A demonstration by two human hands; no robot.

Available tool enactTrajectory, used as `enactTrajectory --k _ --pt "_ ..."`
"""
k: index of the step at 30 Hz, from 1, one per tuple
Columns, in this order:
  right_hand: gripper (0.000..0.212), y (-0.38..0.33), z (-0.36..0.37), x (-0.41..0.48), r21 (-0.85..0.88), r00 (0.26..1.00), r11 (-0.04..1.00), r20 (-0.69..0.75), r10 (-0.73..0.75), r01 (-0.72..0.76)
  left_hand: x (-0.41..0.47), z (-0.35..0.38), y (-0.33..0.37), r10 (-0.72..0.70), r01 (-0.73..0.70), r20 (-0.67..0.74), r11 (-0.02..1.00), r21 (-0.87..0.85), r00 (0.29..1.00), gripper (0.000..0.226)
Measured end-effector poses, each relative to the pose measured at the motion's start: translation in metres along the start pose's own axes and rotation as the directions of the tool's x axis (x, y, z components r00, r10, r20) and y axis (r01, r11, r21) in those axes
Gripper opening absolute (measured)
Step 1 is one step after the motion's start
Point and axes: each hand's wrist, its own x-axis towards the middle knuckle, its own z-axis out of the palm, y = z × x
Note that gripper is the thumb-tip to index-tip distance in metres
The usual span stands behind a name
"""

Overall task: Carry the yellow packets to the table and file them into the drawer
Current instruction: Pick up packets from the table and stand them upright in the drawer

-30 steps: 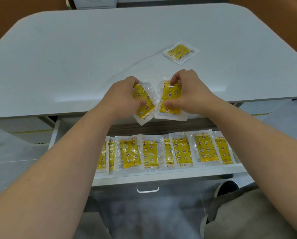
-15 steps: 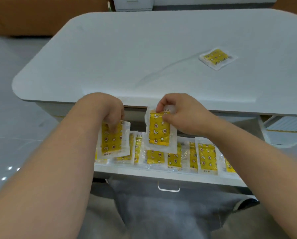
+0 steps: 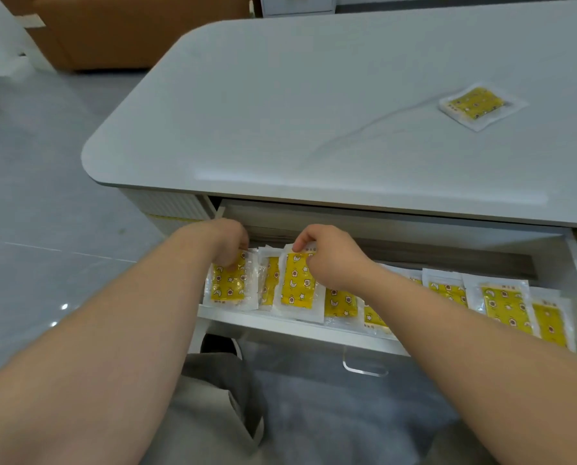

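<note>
The white drawer (image 3: 280, 325) stands pulled out under the table, holding a row of several yellow packets in clear wrappers. My left hand (image 3: 228, 241) pinches the top of the leftmost packet (image 3: 229, 285), which sits at the drawer's left end. My right hand (image 3: 330, 255) grips the top edge of another packet (image 3: 297, 285), held upright just right of it, over the row. More filed packets (image 3: 505, 305) line the drawer to the right. One yellow packet (image 3: 478, 104) lies flat on the white tabletop (image 3: 314, 112) at the far right.
A clear drawer handle (image 3: 364, 367) hangs below the drawer front. My lap and grey trousers (image 3: 220, 397) are under the drawer. A brown sofa (image 3: 112, 31) stands at the back left on the glossy grey floor (image 3: 39, 196).
Both hands have lowered their packets from the table edge down into the left end of the drawer. The view has swung left, so the table packet now appears far right.
</note>
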Motion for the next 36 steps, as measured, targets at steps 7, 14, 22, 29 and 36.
enactTrajectory --k 7,14,22,29,36 --pt "0.035 0.008 0.012 0.008 -0.162 0.998 0.985 0.009 -0.055 0.056 0.002 0.008 0.002 0.012 -0.02 -0.125 0.998 -0.062 0.992 0.057" --pt "0.035 0.015 0.014 0.0 -0.548 0.982 0.817 0.043 -0.186 0.179 -0.005 -0.011 0.011 -0.012 0.011 -0.023 0.999 -0.033 1.0 0.089" --pt "0.026 -0.001 -0.045 -0.016 -0.394 0.964 0.901 -0.112 -0.242 0.18 -0.021 -0.043 0.049 0.044 -0.043 -0.019 0.997 0.062 0.999 0.063" --pt "0.028 0.02 -0.12 -0.026 -0.319 0.825 0.943 -0.504 -0.254 0.096 -0.05 -0.082 0.085 0.217 -0.293 -0.269 0.912 -0.288 0.939 0.015" --pt "0.049 0.074 -0.208 0.036 -0.399 0.753 0.865 -0.657 -0.039 -0.304 -0.051 -0.094 0.137 0.149 -0.504 -0.665 0.775 -0.381 0.732 0.016"
